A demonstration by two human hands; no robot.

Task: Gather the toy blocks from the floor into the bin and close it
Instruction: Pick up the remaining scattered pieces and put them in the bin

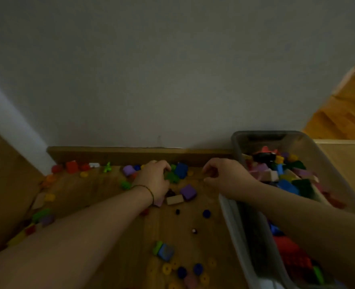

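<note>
Coloured toy blocks lie scattered on the wooden floor. My left hand [154,178] reaches down near the baseboard with its fingers curled over a green piece [172,177], next to a blue block [181,170]. My right hand [224,176] hovers just left of the clear plastic bin [238,226], fingers loosely curled, and whether it holds anything cannot be told. The bin stands open at the right, heaped with blocks. A purple block [188,191] and a beige block [174,199] lie between my hands.
A white wall and brown baseboard [130,155] close off the far side. More blocks sit along the left: red blocks [71,166], and yellow and blue rings [183,270] near me. A cardboard-like panel [5,184] stands at the left.
</note>
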